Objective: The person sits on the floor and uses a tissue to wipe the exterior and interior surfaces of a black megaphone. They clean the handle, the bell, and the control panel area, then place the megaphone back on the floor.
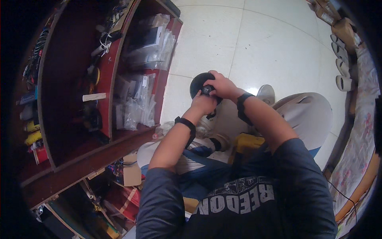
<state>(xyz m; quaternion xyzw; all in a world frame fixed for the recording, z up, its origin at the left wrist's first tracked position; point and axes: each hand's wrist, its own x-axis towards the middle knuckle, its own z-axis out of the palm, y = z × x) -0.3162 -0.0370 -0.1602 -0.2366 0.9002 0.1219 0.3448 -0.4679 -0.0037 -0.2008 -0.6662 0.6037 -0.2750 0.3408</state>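
In front of me, over the pale floor, I hold a black round disc-shaped thing [197, 84] with a dark knob-like part at its middle. My right hand [223, 86] curls around its right side, fingers at the knob. From below, my left hand [204, 105] grips the near side, its thumb close to the knob. Both hands are closed on this one thing, and their fingers nearly meet. They hide its lower part, so I cannot tell its exact kind. Each wrist wears a dark band.
A dark red shelf unit [83, 157] stands at the left, with clear plastic packets [137, 101] and tools inside. A yellow and black object [247, 143] lies by my legs. Pale slippers [343, 67] line the right side, beside a floral-covered surface [356, 159]. White tiled floor [274, 44] stretches ahead.
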